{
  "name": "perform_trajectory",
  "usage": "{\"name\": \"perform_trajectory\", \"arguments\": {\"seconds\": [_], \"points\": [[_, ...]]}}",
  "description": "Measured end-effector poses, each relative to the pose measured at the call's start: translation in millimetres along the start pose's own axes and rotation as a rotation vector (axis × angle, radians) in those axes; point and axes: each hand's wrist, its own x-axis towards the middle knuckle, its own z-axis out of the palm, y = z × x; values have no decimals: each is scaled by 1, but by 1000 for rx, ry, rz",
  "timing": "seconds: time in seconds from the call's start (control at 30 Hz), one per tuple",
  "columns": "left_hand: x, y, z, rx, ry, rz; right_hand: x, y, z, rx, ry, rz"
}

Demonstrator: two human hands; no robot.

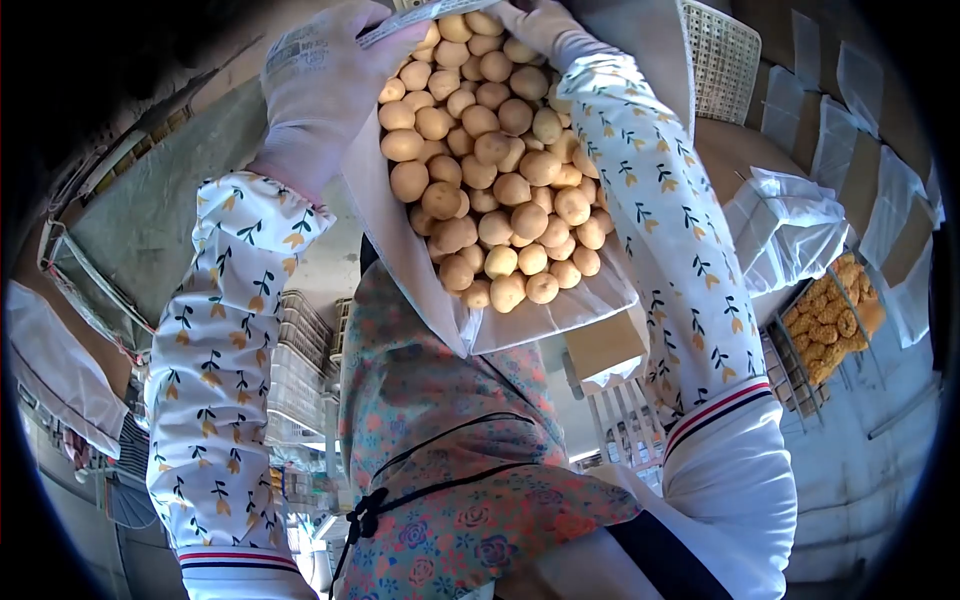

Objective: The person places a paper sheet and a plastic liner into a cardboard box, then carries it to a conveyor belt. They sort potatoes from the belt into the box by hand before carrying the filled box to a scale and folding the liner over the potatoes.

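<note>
A box with a white liner [555,318] is filled with round, tan, potato-like produce [490,170] and sits in front of my body, at the top middle of the head view. My left hand [325,75], in a pale glove with grey print, is closed on the box's far left edge, its thumb along a whitish strip there. At the far right corner, my right hand [540,28], also gloved, is bent over the rim with its fingers partly hidden. My right forearm, in a patterned sleeve, crosses over the box's right side.
Stacked pale plastic crates [300,350] stand low on the left. A white lattice basket [722,60] is at the upper right. Cartons with white liners [785,215] stand on the right, near a rack holding orange-brown produce [830,320]. A greenish-grey surface [170,205] lies on the left.
</note>
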Motion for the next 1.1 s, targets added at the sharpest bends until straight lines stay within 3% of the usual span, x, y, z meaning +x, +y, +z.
{"name": "perform_trajectory", "arguments": {"seconds": [0.07,0.2,0.3,0.33,0.5,0.73,0.87,0.97,1.0,1.1], "points": [[2,9,-7,-5,-65,-49,-27,-42,-25,330,-229,298],[2,6,-2,55,-31,-12,4,-10,0,86,-411,27],[0,6,0,-6,14,-37,9,-19,61,-330,38,-385],[1,7,-1,-18,7,-46,1,-15,67,-242,134,-346],[3,11,-7,-69,-71,-92,20,-12,40,48,-264,-191],[1,8,-6,-57,-39,-96,26,-23,57,129,-593,-52],[6,-2,-1,-180,-90,-32,-10,-25,57,128,-783,11],[3,7,-2,-268,-98,-178,-66,-32,56,65,-911,57],[2,11,-4,-216,-111,-180,-90,-37,55,16,-924,46],[4,15,-10,-114,-113,-194,-168,-32,70,-143,-482,-380]]}}
